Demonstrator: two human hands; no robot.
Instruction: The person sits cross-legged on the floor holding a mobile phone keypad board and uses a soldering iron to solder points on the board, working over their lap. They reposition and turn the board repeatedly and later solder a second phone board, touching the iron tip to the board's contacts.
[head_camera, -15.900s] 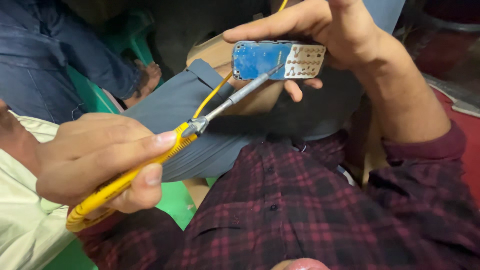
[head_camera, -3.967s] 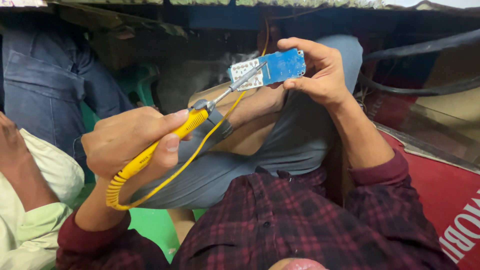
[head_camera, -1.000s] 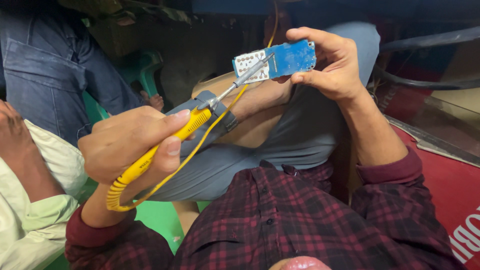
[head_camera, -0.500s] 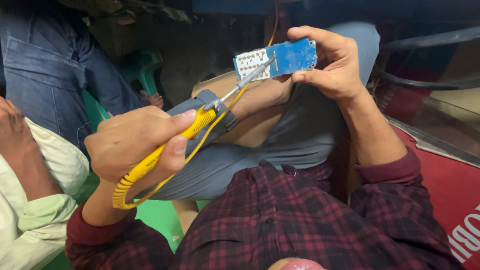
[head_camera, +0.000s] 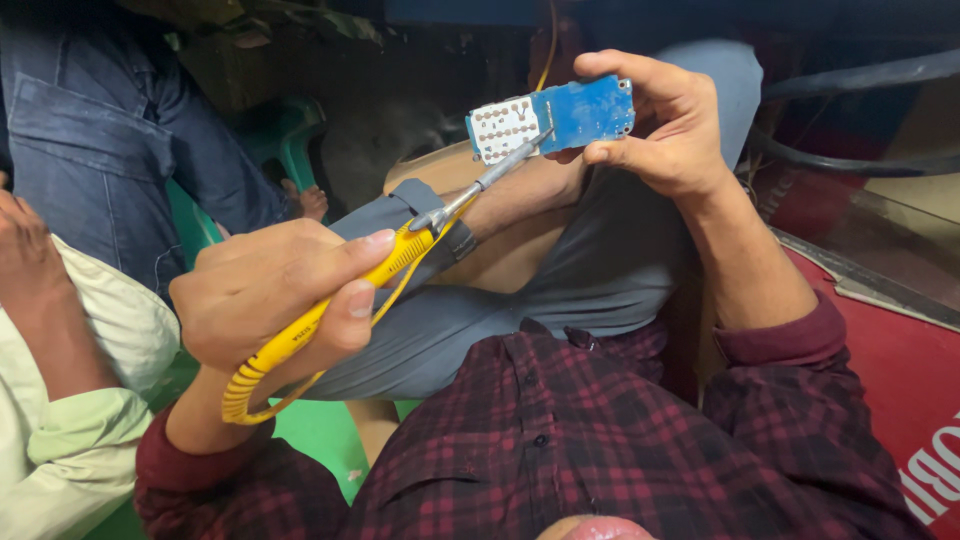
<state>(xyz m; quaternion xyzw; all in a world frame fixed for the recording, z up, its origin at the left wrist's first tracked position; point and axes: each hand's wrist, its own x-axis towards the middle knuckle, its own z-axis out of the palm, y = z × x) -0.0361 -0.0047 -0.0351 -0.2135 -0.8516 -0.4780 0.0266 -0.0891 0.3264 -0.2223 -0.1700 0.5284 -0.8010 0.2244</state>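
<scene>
My right hand (head_camera: 665, 125) holds a small blue circuit board (head_camera: 550, 118) up in front of me, thumb below and fingers above; its left part is a white keypad area with rows of contacts. My left hand (head_camera: 270, 295) grips the yellow handle of a soldering iron (head_camera: 330, 310). The iron's metal shaft (head_camera: 490, 175) reaches up to the right, and its tip touches the board where the white area meets the blue. A thin yellow wire (head_camera: 548, 45) runs upward behind the board.
I sit with one knee raised in grey trousers (head_camera: 560, 290) and wear a dark red checked shirt (head_camera: 600, 440). Another person's arm in a pale sleeve (head_camera: 70, 400) is at the left, someone in jeans (head_camera: 90, 130) behind. A green plastic seat (head_camera: 300, 135) and a red surface (head_camera: 900, 370) flank me.
The iron's tip has stayed on the board over the last second. Both hands shifted only slightly; the view has drifted a little.
</scene>
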